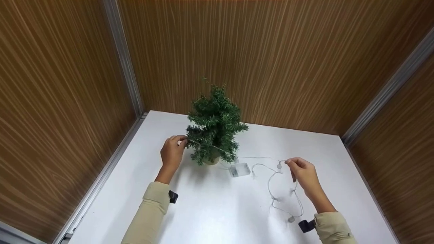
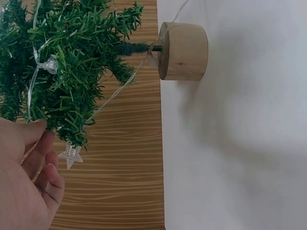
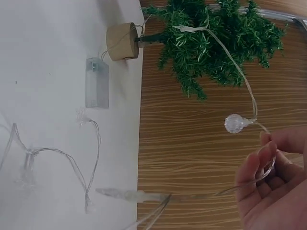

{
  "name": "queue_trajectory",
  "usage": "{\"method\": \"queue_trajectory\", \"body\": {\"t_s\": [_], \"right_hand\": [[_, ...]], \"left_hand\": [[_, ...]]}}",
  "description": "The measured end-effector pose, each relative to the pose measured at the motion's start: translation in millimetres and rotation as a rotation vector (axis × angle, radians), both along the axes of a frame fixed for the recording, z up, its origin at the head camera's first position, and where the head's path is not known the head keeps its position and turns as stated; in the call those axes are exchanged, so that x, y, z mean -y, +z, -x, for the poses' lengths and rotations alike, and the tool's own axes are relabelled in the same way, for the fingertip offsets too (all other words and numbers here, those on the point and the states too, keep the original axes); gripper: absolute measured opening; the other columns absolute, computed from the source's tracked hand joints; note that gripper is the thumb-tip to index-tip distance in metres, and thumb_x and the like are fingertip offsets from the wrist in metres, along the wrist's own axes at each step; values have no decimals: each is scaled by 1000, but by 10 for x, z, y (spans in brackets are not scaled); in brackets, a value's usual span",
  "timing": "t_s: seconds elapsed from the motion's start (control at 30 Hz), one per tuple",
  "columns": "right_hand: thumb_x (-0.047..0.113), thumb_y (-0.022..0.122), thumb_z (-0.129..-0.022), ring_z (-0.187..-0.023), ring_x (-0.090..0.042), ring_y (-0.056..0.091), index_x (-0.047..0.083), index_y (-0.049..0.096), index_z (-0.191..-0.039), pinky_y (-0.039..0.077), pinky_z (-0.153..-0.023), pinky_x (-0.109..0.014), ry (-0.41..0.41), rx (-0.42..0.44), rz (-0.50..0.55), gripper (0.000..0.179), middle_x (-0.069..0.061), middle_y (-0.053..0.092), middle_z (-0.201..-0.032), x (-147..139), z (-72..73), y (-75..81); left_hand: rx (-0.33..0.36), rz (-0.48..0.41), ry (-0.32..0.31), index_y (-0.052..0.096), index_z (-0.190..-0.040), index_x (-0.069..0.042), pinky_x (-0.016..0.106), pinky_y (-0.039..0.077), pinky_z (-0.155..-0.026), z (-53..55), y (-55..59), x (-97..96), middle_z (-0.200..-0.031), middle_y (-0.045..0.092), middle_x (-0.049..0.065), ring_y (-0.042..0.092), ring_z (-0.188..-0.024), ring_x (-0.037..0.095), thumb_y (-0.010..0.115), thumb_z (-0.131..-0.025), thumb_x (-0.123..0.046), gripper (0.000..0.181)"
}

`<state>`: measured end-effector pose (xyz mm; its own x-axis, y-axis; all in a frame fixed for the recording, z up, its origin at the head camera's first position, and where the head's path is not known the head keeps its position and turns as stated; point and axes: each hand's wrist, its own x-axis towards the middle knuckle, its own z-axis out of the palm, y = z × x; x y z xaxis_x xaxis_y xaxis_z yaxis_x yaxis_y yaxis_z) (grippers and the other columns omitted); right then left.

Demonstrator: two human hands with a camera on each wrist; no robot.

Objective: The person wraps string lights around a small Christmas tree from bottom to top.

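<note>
A small artificial Christmas tree (image 1: 218, 117) stands upright on a round wooden base (image 2: 189, 52). A clear string of lights (image 1: 252, 157) runs across its lower front branches. At the tree's left side, my left hand (image 1: 172, 152) pinches the light string between thumb and forefinger, touching the branch tips. To the right of the tree, my right hand (image 1: 305, 173) pinches the same string and holds it nearly taut. A round clear ball light (image 3: 234, 123) hangs beside those fingers. Below the left fingertips a clear star light (image 2: 71, 155) shows in the left wrist view.
A clear battery box (image 1: 240, 169) lies on the white table (image 1: 210, 210) just right of the base. The loose end of the string loops over the table below my right hand. Wood-grain panels (image 1: 237, 51) enclose the table at the back and sides.
</note>
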<state>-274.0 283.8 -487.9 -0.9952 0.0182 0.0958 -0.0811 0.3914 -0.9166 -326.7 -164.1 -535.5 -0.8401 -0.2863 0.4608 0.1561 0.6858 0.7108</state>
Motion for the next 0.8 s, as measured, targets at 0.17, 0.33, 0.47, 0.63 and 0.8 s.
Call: {"method": "queue_trajectory", "body": {"t_s": [0.17,0.33,0.47,0.63,0.8], "right_hand": [[19,60,-102,-53,-10,46,-1,70,-107,43,-49,-25,44,28,-71,23,-3,53,-68,75,35,43],[25,61,-102,-53,-9,48,-3,69,-111,43,-49,-24,42,30,-99,30,0,53,-69,165,109,153],[26,59,-103,-54,-10,49,-2,69,-114,44,-49,-24,-29,-9,-62,31,-1,53,-70,186,194,289],[25,57,-104,-56,-10,49,-2,68,-119,45,-50,-24,-71,-46,-35,33,1,53,-74,210,295,450],[28,57,-104,-55,-7,49,-2,68,-117,45,-49,-21,-77,-85,-41,35,3,52,-74,277,422,539]], "left_hand": [[-6,-4,0,77,-105,-18,43,52,-74,3,-28,-4,-102,74,0,64,-88,22,71,-96,-23,12],[-23,1,6,77,-105,-17,44,52,-74,-2,-23,-13,-103,74,1,64,-89,22,71,-96,-21,12],[-6,-15,0,77,-105,-17,43,52,-76,3,-9,-31,-104,74,0,64,-91,21,70,-96,-23,12],[8,-17,-2,78,-105,-17,43,52,-75,-1,-5,-44,-103,74,0,64,-91,21,70,-96,-23,13],[8,-24,5,78,-105,-16,44,52,-76,-13,1,-41,-105,74,1,65,-93,22,70,-96,-23,13]]}}
